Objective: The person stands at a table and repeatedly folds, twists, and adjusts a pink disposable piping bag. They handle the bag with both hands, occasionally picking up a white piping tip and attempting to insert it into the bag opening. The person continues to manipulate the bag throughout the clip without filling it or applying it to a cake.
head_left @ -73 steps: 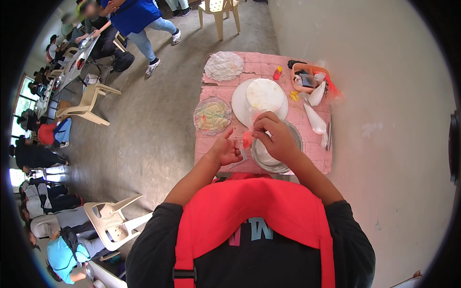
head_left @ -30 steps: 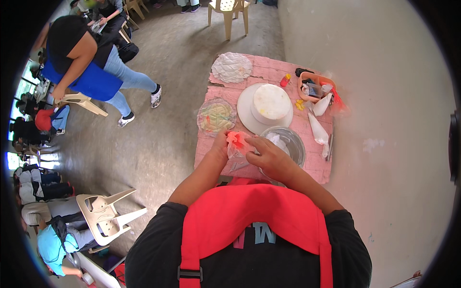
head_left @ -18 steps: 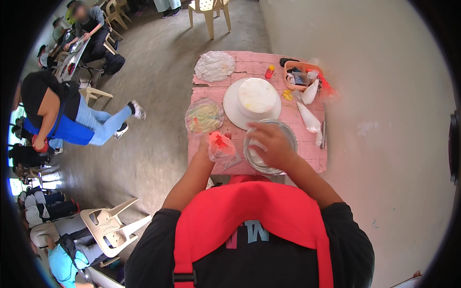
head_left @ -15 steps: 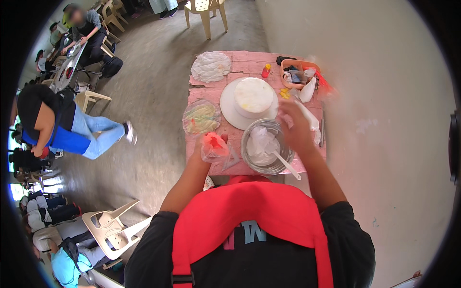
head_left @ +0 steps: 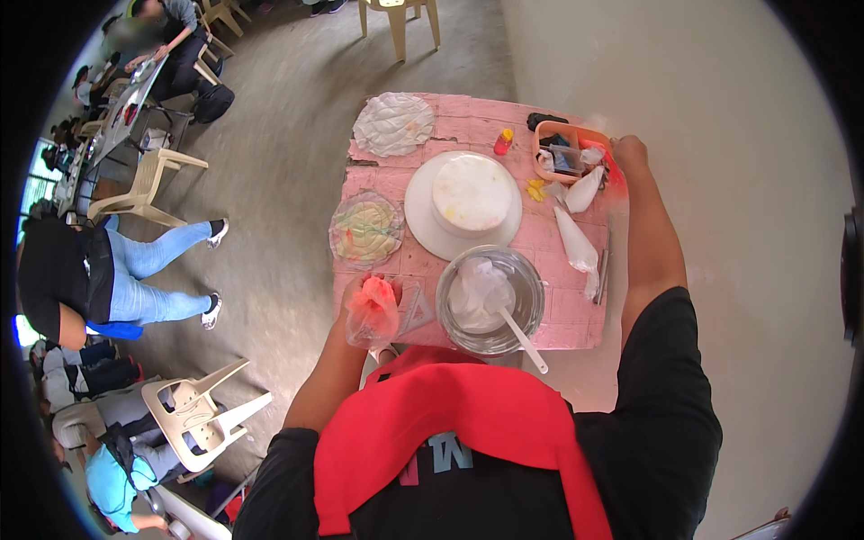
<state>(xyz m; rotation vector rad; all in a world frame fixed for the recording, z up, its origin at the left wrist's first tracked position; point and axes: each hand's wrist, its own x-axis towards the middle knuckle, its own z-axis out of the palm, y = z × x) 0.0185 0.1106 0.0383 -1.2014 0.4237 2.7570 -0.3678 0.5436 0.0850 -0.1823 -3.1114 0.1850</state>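
Observation:
My left hand (head_left: 367,292) is closed around a clear plastic piping bag (head_left: 373,315) with coral-red icing in it, at the table's near left edge. Far to the right, my right hand (head_left: 632,153) is curled beside red plastic (head_left: 616,171) that hangs from an orange container (head_left: 546,128); what its fingers hold, if anything, is hidden. A steel bowl (head_left: 536,310) stands near the front, with white icing (head_left: 475,292) and a white spatula (head_left: 524,340) leaning in it. Behind it a round white-iced cake (head_left: 470,191) sits on a white turntable (head_left: 419,216).
White-filled piping bags (head_left: 576,238) lie at the right of the pink-covered table (head_left: 567,333). A small red bottle with a yellow cap (head_left: 503,141) stands at the back. Crumpled round sheets (head_left: 393,124) lie along the left. A wall (head_left: 747,225) rises at the right; a person (head_left: 67,270) walks at the left.
My right hand has moved from above the bowl out to the container's right side. The left hand, with the piping bag, has shifted slightly left and nearer to me.

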